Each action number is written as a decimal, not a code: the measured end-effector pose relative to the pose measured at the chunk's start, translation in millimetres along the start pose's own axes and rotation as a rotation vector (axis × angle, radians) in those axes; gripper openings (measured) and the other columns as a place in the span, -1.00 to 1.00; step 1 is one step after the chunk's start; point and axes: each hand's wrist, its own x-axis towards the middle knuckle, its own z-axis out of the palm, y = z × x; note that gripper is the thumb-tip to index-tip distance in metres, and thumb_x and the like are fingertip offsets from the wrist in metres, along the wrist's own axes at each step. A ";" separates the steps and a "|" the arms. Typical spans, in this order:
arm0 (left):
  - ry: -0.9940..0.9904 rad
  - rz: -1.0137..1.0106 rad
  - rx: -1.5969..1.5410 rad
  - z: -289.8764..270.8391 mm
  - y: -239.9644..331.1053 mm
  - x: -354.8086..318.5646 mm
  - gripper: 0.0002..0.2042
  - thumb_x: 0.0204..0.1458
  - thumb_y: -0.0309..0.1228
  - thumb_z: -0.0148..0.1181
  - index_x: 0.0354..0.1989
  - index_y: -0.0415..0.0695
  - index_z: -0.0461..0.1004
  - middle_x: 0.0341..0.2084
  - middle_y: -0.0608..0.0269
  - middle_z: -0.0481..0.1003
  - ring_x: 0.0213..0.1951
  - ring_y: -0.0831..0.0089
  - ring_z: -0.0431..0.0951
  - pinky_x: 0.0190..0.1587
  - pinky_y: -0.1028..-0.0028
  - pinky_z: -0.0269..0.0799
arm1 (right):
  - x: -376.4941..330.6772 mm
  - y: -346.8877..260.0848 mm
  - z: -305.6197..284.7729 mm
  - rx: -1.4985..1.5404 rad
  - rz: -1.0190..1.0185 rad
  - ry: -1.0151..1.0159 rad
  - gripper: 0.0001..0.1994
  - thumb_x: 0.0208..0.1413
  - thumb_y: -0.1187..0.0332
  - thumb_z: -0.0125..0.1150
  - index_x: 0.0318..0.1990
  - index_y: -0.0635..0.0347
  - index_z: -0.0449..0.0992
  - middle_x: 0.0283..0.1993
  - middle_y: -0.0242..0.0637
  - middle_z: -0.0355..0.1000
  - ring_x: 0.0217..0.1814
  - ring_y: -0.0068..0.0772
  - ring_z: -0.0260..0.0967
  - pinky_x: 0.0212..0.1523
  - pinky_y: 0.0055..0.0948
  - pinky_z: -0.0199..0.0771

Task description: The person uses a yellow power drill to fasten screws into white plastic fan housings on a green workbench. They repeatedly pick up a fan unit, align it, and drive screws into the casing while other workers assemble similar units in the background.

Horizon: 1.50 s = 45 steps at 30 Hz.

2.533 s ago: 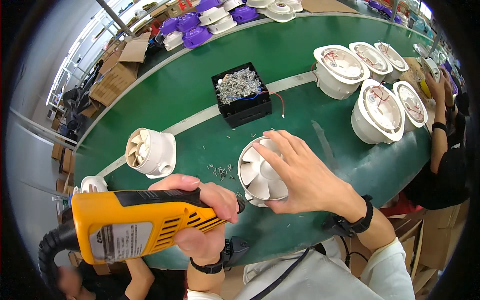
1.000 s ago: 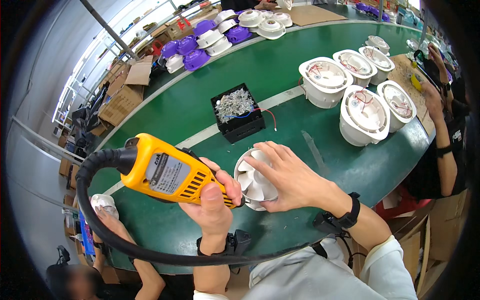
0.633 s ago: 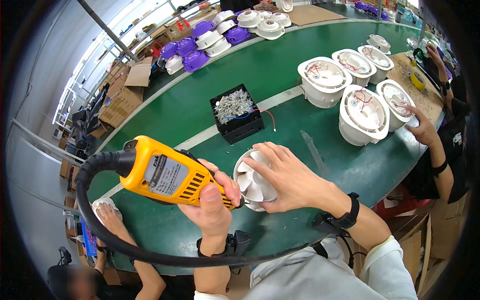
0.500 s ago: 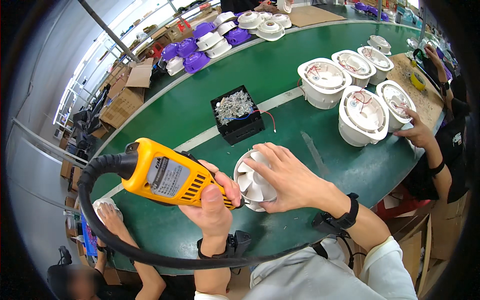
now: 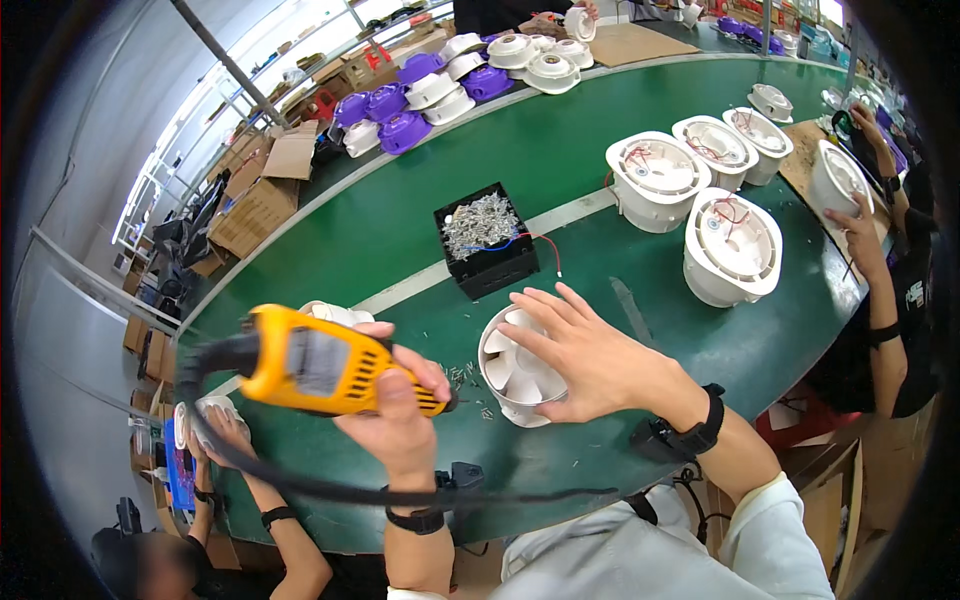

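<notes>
My left hand (image 5: 397, 425) is closed round a yellow electric screwdriver (image 5: 318, 365), whose thick black cable (image 5: 330, 487) loops down in front of the table. The tool's tip is left of a round white fan housing (image 5: 519, 410), apart from it. Inside the housing sit white fan blades (image 5: 516, 372). My right hand (image 5: 600, 365) is over the housing's right side with its fingers spread; the thumb is at the near rim. Part of the housing is hidden under this hand. Small loose screws (image 5: 460, 376) lie on the table between tool and housing.
A black box of screws (image 5: 487, 270) with red and blue wires stands beyond. White housings (image 5: 733, 248) with red wires stand at right. A white part (image 5: 338, 314) sits behind the screwdriver. Co-workers' hands (image 5: 862, 238) work at right and left. Purple and white parts (image 5: 405, 132) line the far edge.
The screwdriver has moved left, away from the fan housing, baring screws and a white part. My right hand's fingers have spread wider. A co-worker at right has lifted a white housing away.
</notes>
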 end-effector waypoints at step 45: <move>-0.142 -0.235 -0.282 18.4 -2.2 -22.7 -0.37 -0.05 0.14 0.16 -0.18 -0.25 0.17 -0.74 0.14 0.33 -0.75 0.38 0.32 -0.69 0.43 0.27 | -13.6 5.2 -4.9 0.172 0.053 -0.044 -0.14 -0.34 0.19 0.38 0.17 0.36 0.13 0.20 0.17 0.07 0.26 0.20 0.00 0.26 -0.11 0.08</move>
